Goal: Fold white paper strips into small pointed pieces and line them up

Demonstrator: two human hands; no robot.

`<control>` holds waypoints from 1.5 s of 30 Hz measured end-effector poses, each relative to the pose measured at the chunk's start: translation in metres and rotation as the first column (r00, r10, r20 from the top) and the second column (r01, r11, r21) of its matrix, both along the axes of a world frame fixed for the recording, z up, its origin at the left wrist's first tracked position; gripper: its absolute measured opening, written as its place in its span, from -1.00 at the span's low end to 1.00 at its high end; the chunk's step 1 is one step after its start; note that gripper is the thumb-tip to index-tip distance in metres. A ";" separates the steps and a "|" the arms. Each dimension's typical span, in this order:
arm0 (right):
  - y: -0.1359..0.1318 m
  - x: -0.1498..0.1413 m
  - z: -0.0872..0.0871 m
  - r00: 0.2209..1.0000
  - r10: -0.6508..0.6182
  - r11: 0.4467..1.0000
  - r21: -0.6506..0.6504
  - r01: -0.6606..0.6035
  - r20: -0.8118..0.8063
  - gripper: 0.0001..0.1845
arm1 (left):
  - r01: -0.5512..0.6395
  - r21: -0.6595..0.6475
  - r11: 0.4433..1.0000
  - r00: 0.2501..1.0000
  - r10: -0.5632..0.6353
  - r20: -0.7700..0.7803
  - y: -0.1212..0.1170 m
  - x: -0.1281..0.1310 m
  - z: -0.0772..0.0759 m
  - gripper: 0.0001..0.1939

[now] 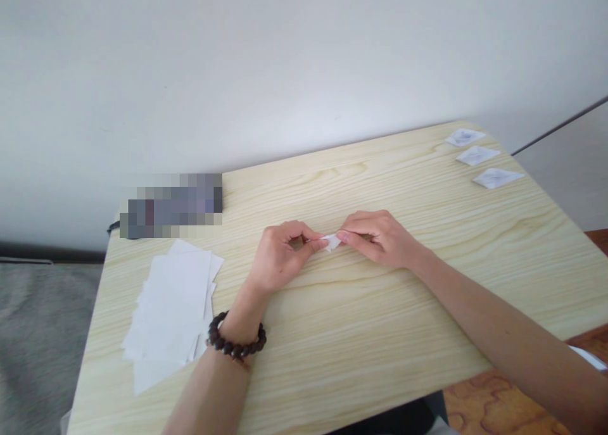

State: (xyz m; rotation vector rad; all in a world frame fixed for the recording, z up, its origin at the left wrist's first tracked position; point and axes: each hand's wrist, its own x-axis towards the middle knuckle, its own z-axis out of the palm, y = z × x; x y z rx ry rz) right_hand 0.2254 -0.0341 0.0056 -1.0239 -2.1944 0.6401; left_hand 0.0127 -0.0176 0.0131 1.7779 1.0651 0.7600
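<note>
A small folded white paper piece (332,242) sits pinched between both of my hands at the middle of the light wooden table (427,283). My left hand (280,254), with a dark bead bracelet (236,341) on its wrist, pinches the paper's left end with thumb and fingers closed. From the right, my right hand (377,235) grips the other end with its fingertips pressed together. Most of the paper is hidden by the fingers.
A loose stack of white paper sheets (171,311) lies at the table's left. Three folded paper shapes (477,155) lie in a row at the far right corner. A blurred dark object (171,206) rests at the back left edge, against the white wall.
</note>
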 end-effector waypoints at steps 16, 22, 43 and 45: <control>0.000 -0.008 -0.001 0.999 -0.047 0.987 -0.151 0.049 0.012 -0.71 | 0.000 -0.077 0.997 0.991 0.010 0.132 0.003 -0.003 -0.006 -0.83; -0.001 -0.006 -0.006 1.000 -0.002 1.000 -0.025 0.001 -0.030 -0.71 | 0.040 -0.058 0.998 0.986 -0.030 0.167 0.003 -0.002 -0.005 -0.86; -0.001 -0.005 -0.006 0.997 0.015 0.998 0.054 -0.020 0.080 -0.63 | 0.018 0.132 0.991 0.998 -0.027 0.061 0.003 0.001 -0.002 -0.94; -0.002 -0.002 -0.003 0.999 -0.002 1.000 0.020 0.001 0.041 -0.66 | 0.025 0.116 0.993 0.997 -0.033 0.064 0.005 -0.002 -0.003 -0.93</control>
